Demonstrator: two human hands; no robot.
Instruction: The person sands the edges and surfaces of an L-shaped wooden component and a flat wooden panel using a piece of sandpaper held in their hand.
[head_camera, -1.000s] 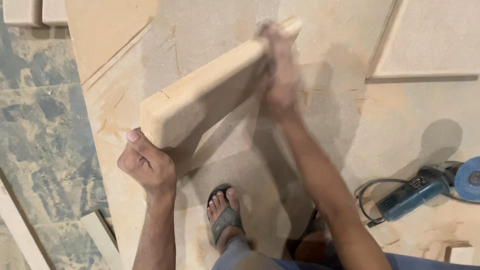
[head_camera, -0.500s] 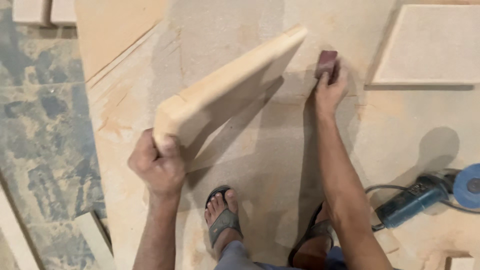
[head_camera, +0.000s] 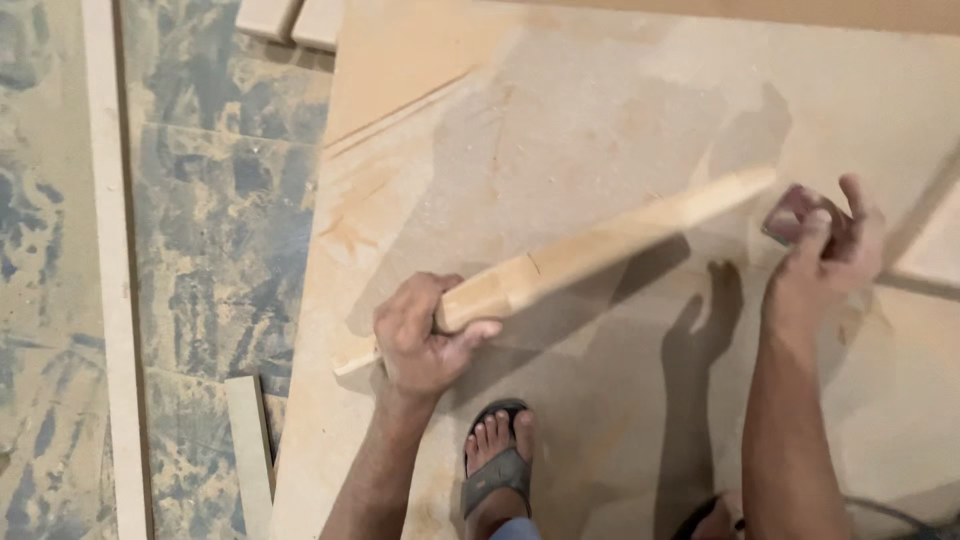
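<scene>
On the floor, a big sheet of pale board covers most of the view, dusty, with a slanted edge running from 12 o'clock down to 7 o'clock. Person stands on it; one foot in a grey sandal at 6 o'clock, toes pointing up the frame. Left hand is clamped around the near end of a long light wooden panel, fingers wrapped over the top edge, thumb along the side. Panel is seen edge-on, tilted, running from the left hand at centre toward 2 o'clock; its low corner sits at or just above the board beside the left wrist, cannot tell if touching. Far end is raised, throws a shadow on the board beneath. Right hand at 3 o'clock, just beside the panel's far end, not on it. Its fingers are closed on a small dark reddish-brown pad, looks like a piece of sandpaper, index finger sticking up loose. Left of the board, at 9 o'clock, bare mottled blue-grey floor with sawdust. A long pale strip lies on it, running top to bottom. A short offcut at 7 o'clock, against the board's edge. Two pale blocks at 11 o'clock, cut by the frame.
</scene>
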